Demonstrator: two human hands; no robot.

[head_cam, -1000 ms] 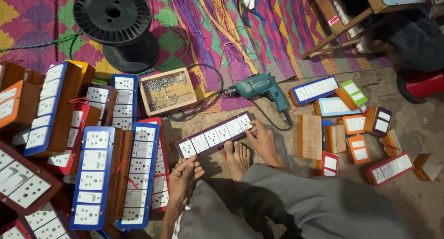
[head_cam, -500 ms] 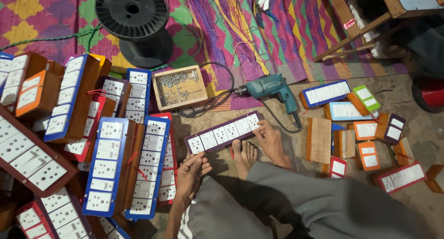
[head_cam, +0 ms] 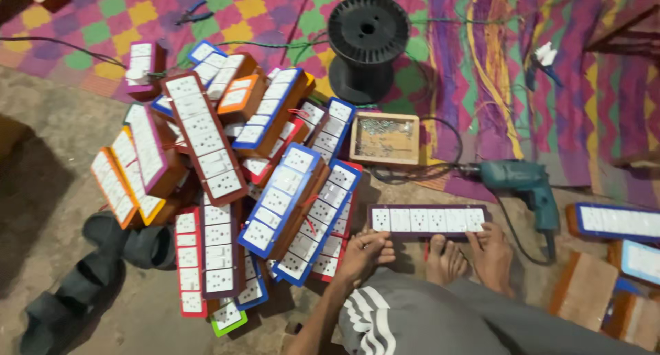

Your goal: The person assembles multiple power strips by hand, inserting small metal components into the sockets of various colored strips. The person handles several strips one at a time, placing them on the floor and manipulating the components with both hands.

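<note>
A long purple-edged switch board (head_cam: 426,220) with a row of white sockets lies flat on the floor in front of me. My left hand (head_cam: 364,254) grips its left end, fingers curled over the near edge. At the right end, my right hand (head_cam: 489,248) rests with its fingertips on the board. My bare foot (head_cam: 445,259) sits between the two hands, just under the board. My grey trouser leg with white stripes (head_cam: 385,320) fills the bottom of the view.
A big heap of switch boards (head_cam: 261,183) lies to the left. Behind the board are a teal power drill (head_cam: 522,183), a wooden tray of screws (head_cam: 383,138) and a black spool (head_cam: 368,35). More boards (head_cam: 615,221) lie right; dark footwear (head_cam: 124,248) left.
The view has swung to the left, so the heap of boards now fills the middle. Both hands stay on the long board, which now lies level rather than slanted.
</note>
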